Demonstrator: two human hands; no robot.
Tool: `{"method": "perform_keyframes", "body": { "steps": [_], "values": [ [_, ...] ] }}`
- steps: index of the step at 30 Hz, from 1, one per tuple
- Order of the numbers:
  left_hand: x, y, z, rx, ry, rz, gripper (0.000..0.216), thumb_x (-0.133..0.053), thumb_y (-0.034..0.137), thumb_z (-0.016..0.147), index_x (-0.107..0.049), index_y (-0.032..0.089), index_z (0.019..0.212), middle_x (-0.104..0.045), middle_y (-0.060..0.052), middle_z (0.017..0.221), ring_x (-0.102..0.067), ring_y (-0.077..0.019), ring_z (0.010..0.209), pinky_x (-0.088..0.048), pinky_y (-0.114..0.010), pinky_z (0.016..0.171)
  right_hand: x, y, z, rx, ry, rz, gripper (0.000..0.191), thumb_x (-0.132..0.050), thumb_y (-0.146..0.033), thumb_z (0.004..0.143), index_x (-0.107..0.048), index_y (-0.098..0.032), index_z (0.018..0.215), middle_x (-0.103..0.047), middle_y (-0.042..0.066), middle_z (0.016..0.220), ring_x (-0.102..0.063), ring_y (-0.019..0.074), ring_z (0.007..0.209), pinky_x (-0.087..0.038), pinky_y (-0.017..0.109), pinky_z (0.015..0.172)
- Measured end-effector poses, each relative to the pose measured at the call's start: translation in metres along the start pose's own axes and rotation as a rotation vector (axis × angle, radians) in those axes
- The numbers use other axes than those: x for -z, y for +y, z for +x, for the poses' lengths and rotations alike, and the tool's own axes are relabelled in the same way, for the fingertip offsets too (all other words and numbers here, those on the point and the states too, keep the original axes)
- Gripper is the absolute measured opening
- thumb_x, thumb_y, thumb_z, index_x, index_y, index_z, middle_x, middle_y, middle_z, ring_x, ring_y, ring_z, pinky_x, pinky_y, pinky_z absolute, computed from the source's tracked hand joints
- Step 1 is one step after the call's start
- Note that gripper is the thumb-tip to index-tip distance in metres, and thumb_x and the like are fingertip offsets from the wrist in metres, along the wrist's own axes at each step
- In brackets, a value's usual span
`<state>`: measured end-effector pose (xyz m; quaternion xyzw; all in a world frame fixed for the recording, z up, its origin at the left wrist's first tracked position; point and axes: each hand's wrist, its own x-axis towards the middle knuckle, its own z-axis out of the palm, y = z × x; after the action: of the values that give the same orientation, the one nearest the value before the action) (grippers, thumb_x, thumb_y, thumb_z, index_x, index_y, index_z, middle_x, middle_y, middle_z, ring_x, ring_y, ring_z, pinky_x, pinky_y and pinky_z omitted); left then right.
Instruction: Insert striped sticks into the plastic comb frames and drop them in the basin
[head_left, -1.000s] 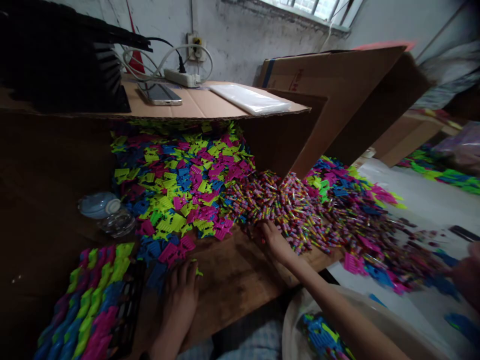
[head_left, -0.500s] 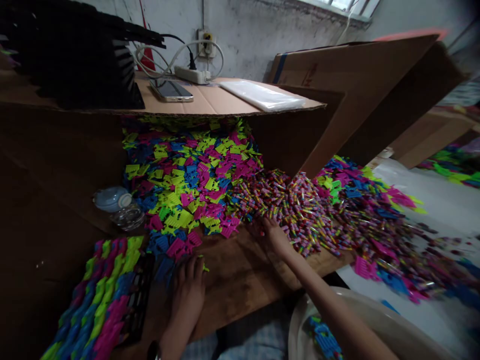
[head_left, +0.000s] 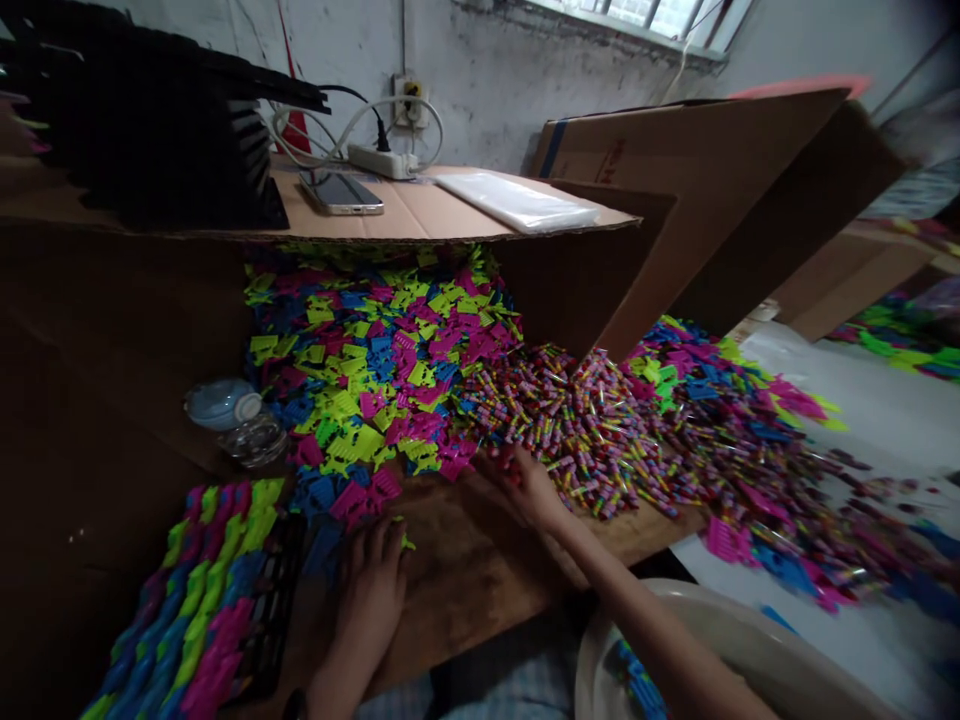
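My left hand (head_left: pixel 371 590) lies flat on the wooden board (head_left: pixel 465 560), fingers stretched out, its fingertips at the near edge of a heap of small green, pink and blue plastic combs (head_left: pixel 367 370). My right hand (head_left: pixel 525 485) reaches forward to the near edge of a heap of small multicoloured sticks (head_left: pixel 592 420); its fingers curl down among the sticks, and what they hold is hidden. A black tray (head_left: pixel 202 600) with rows of sorted combs sits left of my left hand.
A clear lidded bottle (head_left: pixel 236 420) lies left of the combs. Cardboard walls and a cardboard shelf (head_left: pixel 420 210) with a phone (head_left: pixel 341 193), power strip and plastic bags stand behind. A white basin (head_left: pixel 750 640) with some combs sits at lower right.
My right hand has drawn slightly back and left along the edge of the stick heap. My left hand stays flat on the board. The view has shifted a little.
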<state>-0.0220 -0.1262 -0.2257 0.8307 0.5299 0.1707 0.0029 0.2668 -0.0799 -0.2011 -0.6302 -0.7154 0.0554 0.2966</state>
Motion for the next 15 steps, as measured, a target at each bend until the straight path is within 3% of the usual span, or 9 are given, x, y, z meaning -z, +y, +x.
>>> {"method": "perform_keyframes", "body": {
  "steps": [3,5,9,15],
  "values": [
    [0.0,0.002,-0.002,0.01,0.015,0.016,0.037,-0.046,0.014,0.085,-0.056,0.019,0.12,-0.056,-0.01,0.124,-0.047,-0.0269,0.114,-0.041,-0.045,0.094,0.001,0.009,-0.002,-0.168,0.17,0.057,0.026,-0.036,-0.021,0.088,-0.05,-0.012,0.108,-0.064,0.01,0.088,-0.058,0.0196,0.071,-0.048,0.03,0.061],
    [0.002,0.004,-0.002,0.022,0.005,0.021,0.035,-0.046,0.015,0.086,-0.056,0.019,0.12,-0.056,-0.011,0.123,-0.048,-0.0277,0.113,-0.041,-0.045,0.094,0.001,0.015,0.0,-0.23,0.209,0.091,0.027,-0.036,-0.023,0.087,-0.051,-0.012,0.106,-0.064,0.008,0.082,-0.058,0.0187,0.066,-0.048,0.028,0.057],
    [0.003,0.002,0.0,0.034,0.0,-0.055,0.036,-0.046,0.013,0.084,-0.057,0.019,0.118,-0.058,-0.01,0.121,-0.048,-0.0274,0.113,-0.041,-0.046,0.094,-0.008,0.013,0.005,-0.261,0.161,0.092,0.018,-0.051,-0.025,0.078,-0.059,-0.014,0.088,-0.062,0.005,0.073,-0.058,0.0198,0.064,-0.048,0.029,0.057],
    [0.003,-0.004,0.003,0.129,0.085,-0.369,0.038,-0.051,0.012,0.079,-0.058,0.02,0.115,-0.062,-0.009,0.114,-0.053,-0.026,0.108,-0.044,-0.045,0.093,-0.028,-0.018,-0.012,-0.178,0.012,0.052,0.015,-0.056,-0.016,0.074,-0.061,-0.016,0.088,-0.061,0.012,0.093,-0.058,0.0234,0.079,-0.048,0.034,0.07]
  ]
}}
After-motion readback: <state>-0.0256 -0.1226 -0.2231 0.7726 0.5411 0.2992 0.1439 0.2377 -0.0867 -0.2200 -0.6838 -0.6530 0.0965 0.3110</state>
